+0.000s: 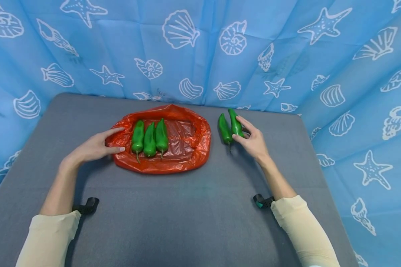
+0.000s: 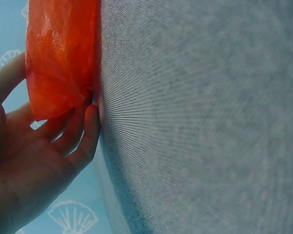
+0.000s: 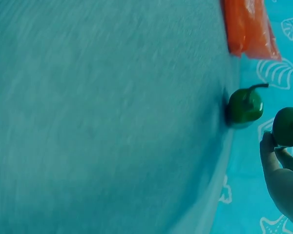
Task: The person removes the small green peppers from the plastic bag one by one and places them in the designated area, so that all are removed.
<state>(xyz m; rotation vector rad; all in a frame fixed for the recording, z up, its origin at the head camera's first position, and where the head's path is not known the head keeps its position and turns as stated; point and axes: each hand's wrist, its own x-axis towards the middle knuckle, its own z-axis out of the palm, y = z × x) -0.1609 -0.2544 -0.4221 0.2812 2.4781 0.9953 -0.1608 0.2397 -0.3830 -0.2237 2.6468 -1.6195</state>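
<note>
A red plastic bag [image 1: 173, 168] lies on the table with its rim folded down. Three green peppers [image 1: 150, 142] sit side by side in its left half, stems toward me. My left hand [image 1: 93, 147] holds the bag's left end, thumb and forefinger over the rim; part of its fingers hide behind the red plastic [image 2: 63, 63] in the left wrist view. To the bag's right, my right hand [image 1: 252, 141] pinches a green pepper [image 1: 235, 124] between thumb and fingers. That pepper is above the table in the right wrist view. Just left of it, another green pepper [image 1: 225, 129] rests on the table.
The grey table [image 1: 187, 222] runs back to a blue curtain [image 1: 200, 48] with white shell prints, which also hangs along both sides. Black straps with small cameras [image 1: 90, 205] are worn near both wrists.
</note>
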